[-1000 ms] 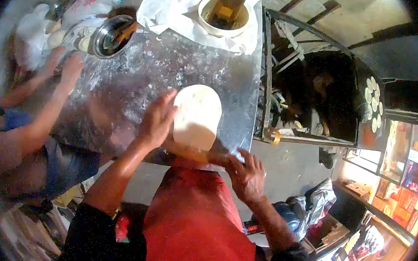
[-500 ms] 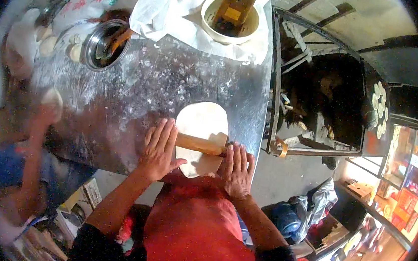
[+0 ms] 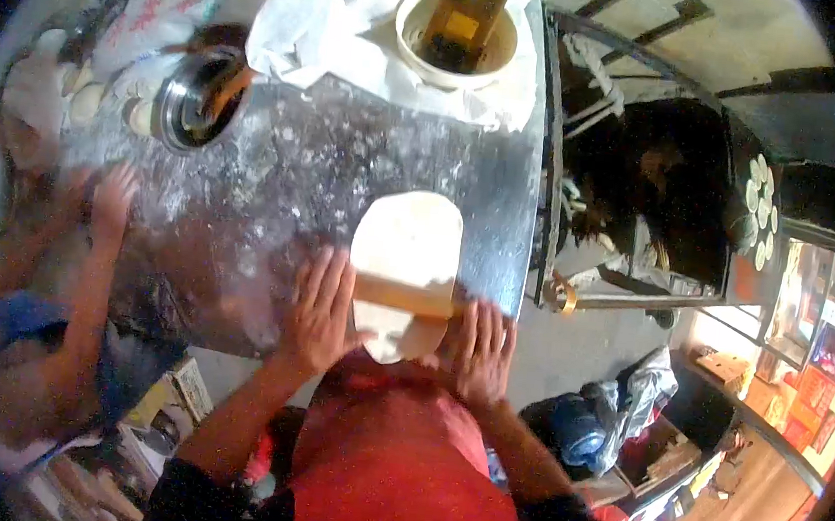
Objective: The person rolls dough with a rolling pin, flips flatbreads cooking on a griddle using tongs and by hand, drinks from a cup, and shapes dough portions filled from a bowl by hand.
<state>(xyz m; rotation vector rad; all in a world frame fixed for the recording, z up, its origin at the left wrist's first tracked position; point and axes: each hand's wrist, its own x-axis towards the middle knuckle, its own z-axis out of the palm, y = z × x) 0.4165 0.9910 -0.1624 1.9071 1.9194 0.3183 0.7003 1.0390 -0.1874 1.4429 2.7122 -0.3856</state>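
A flattened oval of pale dough (image 3: 407,234) lies on the floured dark table (image 3: 287,158) near its front edge. Across it rests a wooden rolling pin (image 3: 402,297). My left hand (image 3: 320,311) presses on the pin's left end, fingers extended forward and the thumb reaching over the dough. On the right end sits my right hand (image 3: 482,352), slightly blurred, its fingers over the pin. The dough shows both behind and in front of the pin.
A metal bowl (image 3: 202,99), dough balls (image 3: 86,103) and a co-worker's hands (image 3: 114,193) are at the left. A white basin (image 3: 455,48) stands on white cloth (image 3: 310,19) at the back. Right of the table is a dark metal frame (image 3: 548,163).
Since a second ago my left hand has come down from beside the dough onto the pin. The pin has shifted over the dough. The co-worker's hands have moved.
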